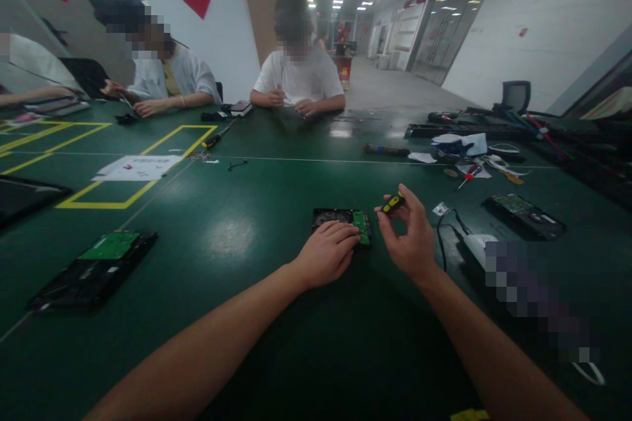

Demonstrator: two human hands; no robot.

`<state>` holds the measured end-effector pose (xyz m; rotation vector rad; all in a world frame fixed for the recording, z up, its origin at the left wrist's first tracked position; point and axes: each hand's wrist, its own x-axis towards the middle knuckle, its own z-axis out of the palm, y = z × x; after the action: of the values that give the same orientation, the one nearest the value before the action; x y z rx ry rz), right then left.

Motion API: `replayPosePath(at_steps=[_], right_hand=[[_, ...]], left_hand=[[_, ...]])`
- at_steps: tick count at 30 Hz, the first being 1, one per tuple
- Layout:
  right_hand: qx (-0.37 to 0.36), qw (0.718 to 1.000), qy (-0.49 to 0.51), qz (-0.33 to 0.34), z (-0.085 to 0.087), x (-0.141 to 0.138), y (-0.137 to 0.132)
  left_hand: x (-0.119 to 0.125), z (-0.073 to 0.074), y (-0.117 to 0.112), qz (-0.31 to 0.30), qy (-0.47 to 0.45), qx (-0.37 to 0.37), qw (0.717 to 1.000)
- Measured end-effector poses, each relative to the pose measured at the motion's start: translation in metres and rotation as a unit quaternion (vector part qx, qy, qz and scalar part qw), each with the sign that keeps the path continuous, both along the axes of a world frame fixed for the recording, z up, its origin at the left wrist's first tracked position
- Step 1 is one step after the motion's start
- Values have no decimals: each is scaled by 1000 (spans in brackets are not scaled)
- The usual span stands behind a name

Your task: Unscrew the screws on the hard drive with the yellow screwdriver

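A hard drive (365, 229) with a bare green circuit board lies on the table in front of me. My left hand (332, 248) is closed over its near side, fingers together on top, hiding part of the board; the thumb is out of sight. In my right hand (409, 237), just right of the drive, is a short yellow-and-black screwdriver (393, 203), pinched between thumb and fingers. Its handle tilts up to the right, and the tip end points toward the drive's right edge. Whether the tip touches anything cannot be made out.
Other drives lie at the left (93, 271) and at the right (526, 216). Beside my right forearm is a partly blurred long object with a cable (443, 243). Another screwdriver (212, 141), a paper sheet (138, 168) and tools lie farther back. Several people sit across the table.
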<state>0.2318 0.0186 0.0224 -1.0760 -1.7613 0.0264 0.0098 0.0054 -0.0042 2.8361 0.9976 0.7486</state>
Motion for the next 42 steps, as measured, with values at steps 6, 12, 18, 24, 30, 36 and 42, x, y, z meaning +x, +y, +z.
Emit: replayPosePath(at_steps=[6,12,18,24,30,36,42], right_hand=[[14,1000,-13,0,1,0,-2],[5,1000,11,20,1,0,0],[32,999,-14,-1,-2,2,2],[32,999,-9,5,1,1,2],[41,999,-18,2,-3,0,2],[41,999,4,8,-4,-1,3],[49,998,0,35,-2,0,3]], left_hand=[[0,2,-1,0,-2,-1,1000],[0,-2,0,-2,-8,7,1000],[0,-3,1,-3,-9,14,1000],[-1,-3,1,-6,-14,19,1000],[0,-3,1,-6,-15,15,1000],[-1,-6,2,-6,-12,13,1000],[1,-5,2,-6,-15,15,1000]])
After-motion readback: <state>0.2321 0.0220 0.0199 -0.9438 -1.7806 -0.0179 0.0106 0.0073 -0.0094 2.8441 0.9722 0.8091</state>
